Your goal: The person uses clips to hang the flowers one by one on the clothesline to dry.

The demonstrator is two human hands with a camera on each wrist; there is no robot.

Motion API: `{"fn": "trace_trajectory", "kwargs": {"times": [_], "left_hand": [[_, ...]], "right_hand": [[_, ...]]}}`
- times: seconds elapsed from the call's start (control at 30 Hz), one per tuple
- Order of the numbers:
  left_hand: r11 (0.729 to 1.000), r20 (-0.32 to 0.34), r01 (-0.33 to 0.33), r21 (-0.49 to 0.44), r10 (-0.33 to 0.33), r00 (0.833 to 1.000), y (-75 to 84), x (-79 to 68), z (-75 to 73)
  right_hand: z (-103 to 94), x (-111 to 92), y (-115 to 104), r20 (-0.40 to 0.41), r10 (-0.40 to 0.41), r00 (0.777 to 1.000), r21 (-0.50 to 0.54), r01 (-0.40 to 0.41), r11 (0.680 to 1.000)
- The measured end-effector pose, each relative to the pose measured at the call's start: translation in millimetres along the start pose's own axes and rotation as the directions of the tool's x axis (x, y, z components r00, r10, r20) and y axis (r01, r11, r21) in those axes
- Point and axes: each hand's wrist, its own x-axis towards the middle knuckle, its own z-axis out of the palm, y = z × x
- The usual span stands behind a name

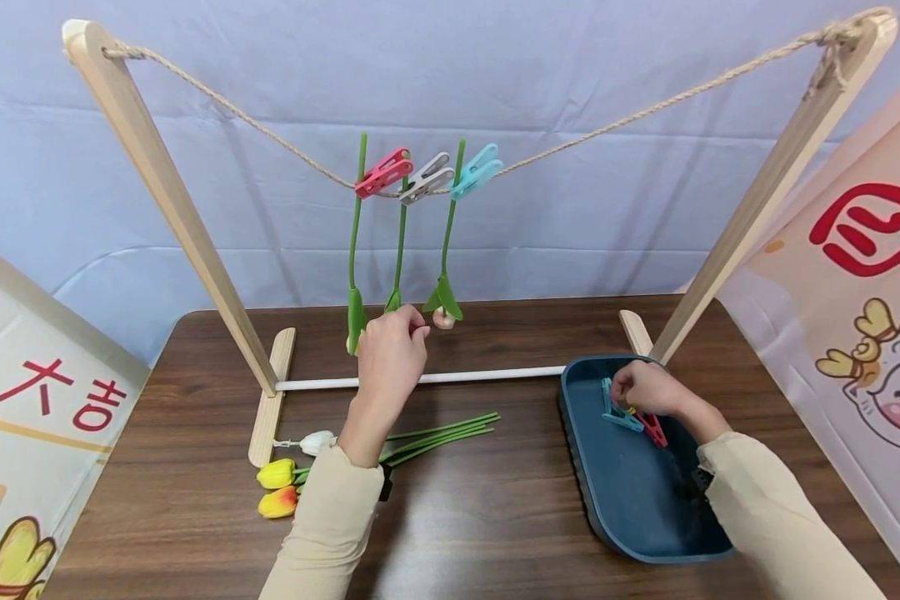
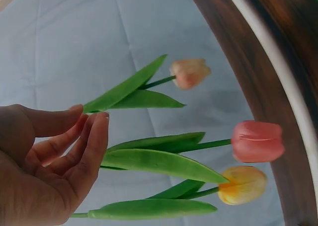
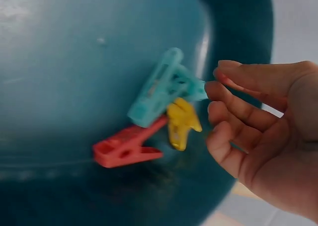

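Observation:
Three tulips hang bloom-down from a rope [image 1: 600, 129], pinned by a pink clothespin [image 1: 384, 172], a grey one [image 1: 427, 178] and a light blue one [image 1: 476, 172]. My left hand [image 1: 393, 342] is close to their leaves, fingers loosely bent, holding nothing. The left wrist view shows a peach tulip [image 2: 190, 73] beyond its fingertips, plus pink [image 2: 258, 141] and yellow [image 2: 243, 185] blooms. My right hand [image 1: 648, 387] reaches into a dark blue bin [image 1: 607, 508]. Its relaxed fingertips are right at a teal clothespin [image 3: 156, 89], beside yellow [image 3: 183, 121] and red [image 3: 129, 144] ones.
Wooden posts [image 1: 172, 200] hold up the rope, joined low by a white rod [image 1: 495, 377]. Left of centre on the table lie white [image 1: 317, 442], yellow [image 1: 276, 474] and orange-yellow [image 1: 278, 502] tulips, their stems pointing right, partly under my left forearm.

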Motion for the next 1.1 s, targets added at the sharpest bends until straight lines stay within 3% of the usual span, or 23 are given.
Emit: {"fn": "trace_trajectory", "kwargs": {"times": [0.4, 0.6, 0.7, 0.8, 0.93, 1.1], "left_hand": [[1.000, 0.044, 0.019, 0.024, -0.020, 0.999, -15.8, -10.7, 7.1], [1.000, 0.024, 0.005, 0.025, -0.006, 1.000, -22.1, -15.6, 10.2], [1.000, 0.022, -0.002, 0.018, 0.001, 1.000, -24.7, -18.9, 11.7], [1.000, 0.041, -0.007, 0.018, 0.007, 0.999, -27.7, -22.4, 13.2], [1.000, 0.081, -0.013, 0.021, 0.012, 0.997, -31.0, -27.0, 14.9], [1.000, 0.148, -0.015, 0.002, 0.014, 0.989, -33.0, -32.2, 20.0]], "right_hand": [[23.0, 6.0, 3.6, -0.033, -0.008, 0.999, -0.092, 0.005, 0.996], [27.9, 8.2, 1.5, -0.032, 0.000, 1.000, -0.174, -0.006, 0.985], [27.8, 7.7, 0.5, -0.019, -0.002, 1.000, -0.168, -0.001, 0.986], [23.9, 6.0, -2.4, -0.008, 0.005, 1.000, -0.107, -0.006, 0.994], [12.5, 2.1, -9.9, 0.036, 0.054, 0.998, 0.055, -0.056, 0.997], [-7.1, -2.6, -21.1, 0.074, 0.085, 0.994, 0.269, -0.102, 0.958]]}}
